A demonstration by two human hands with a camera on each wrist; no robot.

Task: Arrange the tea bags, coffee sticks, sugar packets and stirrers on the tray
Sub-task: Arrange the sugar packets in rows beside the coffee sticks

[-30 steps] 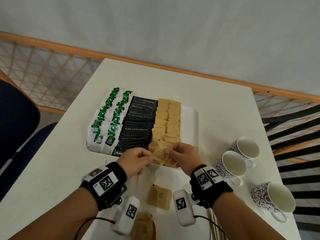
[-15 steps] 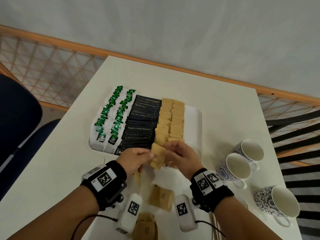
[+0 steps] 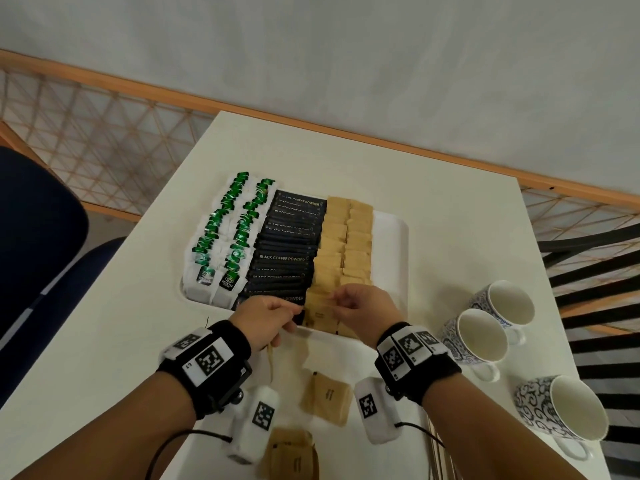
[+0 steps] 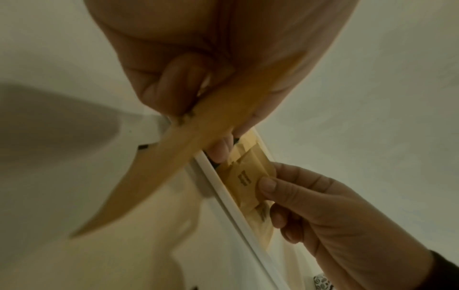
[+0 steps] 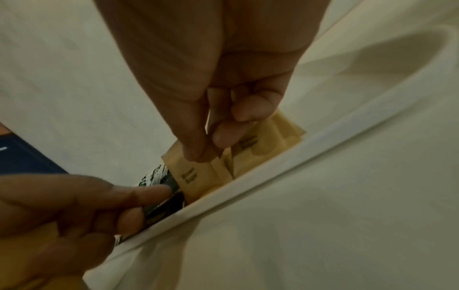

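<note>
Right fingers point(image 5: 198, 145) pinch a sugar packet point(image 5: 196, 176) directly over the near end of the tray point(image 3: 391, 237), long axis near-far. Left hand point(image 3: 263, 315) grips stirrers point(image 4: 154, 168), just left.

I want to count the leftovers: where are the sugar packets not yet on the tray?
Head view: two loose sugar packets lie on the table near the bottom edge, between the wrists, short of the tray.

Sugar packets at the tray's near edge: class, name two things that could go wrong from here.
1. The right hand pinches a sugar packet beside the tray's near rim; it may slip over the rim.
2. The left hand holds spare packets while touching the coffee sticks, so it may nudge that row.
</note>
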